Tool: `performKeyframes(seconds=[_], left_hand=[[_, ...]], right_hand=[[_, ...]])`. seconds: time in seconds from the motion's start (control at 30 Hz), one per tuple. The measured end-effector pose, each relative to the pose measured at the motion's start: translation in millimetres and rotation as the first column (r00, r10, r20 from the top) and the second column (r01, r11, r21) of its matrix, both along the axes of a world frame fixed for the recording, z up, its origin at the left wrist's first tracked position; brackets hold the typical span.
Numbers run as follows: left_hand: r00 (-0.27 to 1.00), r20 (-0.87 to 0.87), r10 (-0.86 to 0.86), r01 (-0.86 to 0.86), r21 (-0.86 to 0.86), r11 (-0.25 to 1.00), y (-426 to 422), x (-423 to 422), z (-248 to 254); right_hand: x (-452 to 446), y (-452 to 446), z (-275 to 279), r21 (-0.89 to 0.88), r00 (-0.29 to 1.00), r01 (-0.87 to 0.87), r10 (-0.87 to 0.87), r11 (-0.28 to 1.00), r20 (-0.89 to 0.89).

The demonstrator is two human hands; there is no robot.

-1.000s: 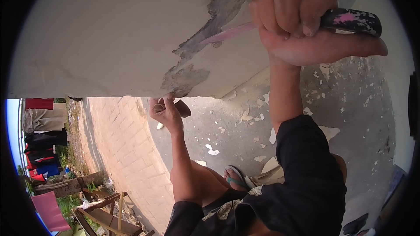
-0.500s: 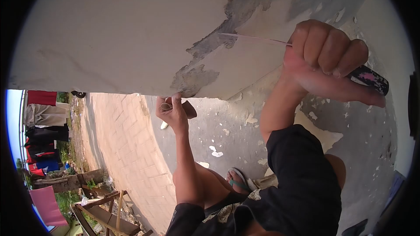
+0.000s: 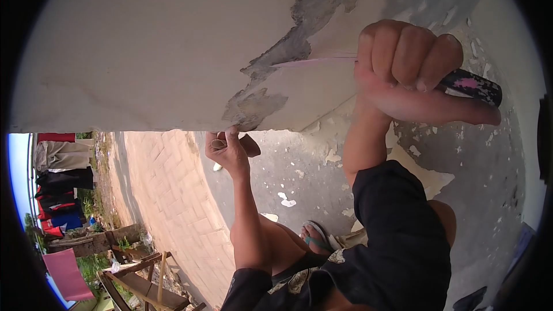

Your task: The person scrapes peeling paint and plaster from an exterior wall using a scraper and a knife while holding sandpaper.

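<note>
My right hand (image 3: 406, 72) is wrapped round the black, pink-stained handle of a scraper (image 3: 473, 87). Its thin blade, seen nearly edge-on, points left and its tip lies against the wall (image 3: 144, 52), at the border of a grey bare patch (image 3: 282, 52) where the cream paint has come off. Lower down, my left hand (image 3: 231, 152) has its fingers curled at the wall's edge, thumb tip touching it beside a second grey patch (image 3: 260, 106). A ring (image 3: 218, 144) shows on one finger. The far side of those fingers is partly hidden.
Pale paint flakes (image 3: 286, 200) are scattered over the grey floor (image 3: 259, 173). A sandalled foot (image 3: 315, 237) stands below. Outside lie brick paving (image 3: 167, 178), hanging clothes (image 3: 63, 178) and a wooden frame (image 3: 150, 279).
My right hand has moved left and the scraper's blade tip has slid left and down along the wall. My left hand stays at the edge. The view has shifted slightly.
</note>
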State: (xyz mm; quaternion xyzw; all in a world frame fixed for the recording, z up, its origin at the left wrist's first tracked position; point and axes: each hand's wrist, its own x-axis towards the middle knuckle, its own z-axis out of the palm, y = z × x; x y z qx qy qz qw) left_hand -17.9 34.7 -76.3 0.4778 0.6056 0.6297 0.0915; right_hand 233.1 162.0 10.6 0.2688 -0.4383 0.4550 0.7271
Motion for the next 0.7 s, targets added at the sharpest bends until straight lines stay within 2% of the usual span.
performKeyframes(seconds=[0.1,0.2,0.3,0.4,0.5,0.6,0.63,0.7], left_hand=[[0.999,0.032,-0.024,0.024,0.014,1.000,2.8,-4.8,0.4],[0.996,0.070,-0.056,0.056,0.006,0.998,-3.2,-6.0,-3.1],[0.998,0.051,-0.049,0.048,0.015,0.999,1.4,-7.2,-0.5],[0.999,0.043,-0.034,0.034,0.007,0.999,-2.2,-5.3,-2.3],[0.999,0.032,-0.023,0.023,-0.003,1.000,1.7,-7.8,-1.0],[0.999,0.049,-0.023,0.024,-0.014,1.000,-0.5,-0.2,1.2],[0.999,0.049,-0.015,0.015,-0.003,1.000,-0.1,-1.7,3.0],[0.999,0.023,-0.027,0.028,-0.023,0.999,-3.4,-10.0,1.4]], right_hand=[[11.5,-2.6,-0.8,0.120,0.998,0.055,-0.055,0.991,-0.007],[9.5,-6.0,1.8,0.063,0.998,0.058,-0.060,0.996,0.034],[11.1,-10.1,4.5,0.095,1.000,0.015,-0.013,0.995,-0.013],[9.2,1.4,6.0,0.070,0.999,0.004,-0.007,0.998,0.032],[11.5,-1.2,7.4,0.067,0.998,-0.008,0.012,0.998,-0.063],[-19.9,-3.8,-0.2,-0.039,0.992,-0.117,0.118,0.992,0.041],[-12.0,-6.4,1.1,0.046,0.995,-0.096,0.096,0.994,0.001],[3.4,-6.3,6.2,0.046,0.998,-0.016,0.019,0.999,-0.061]])
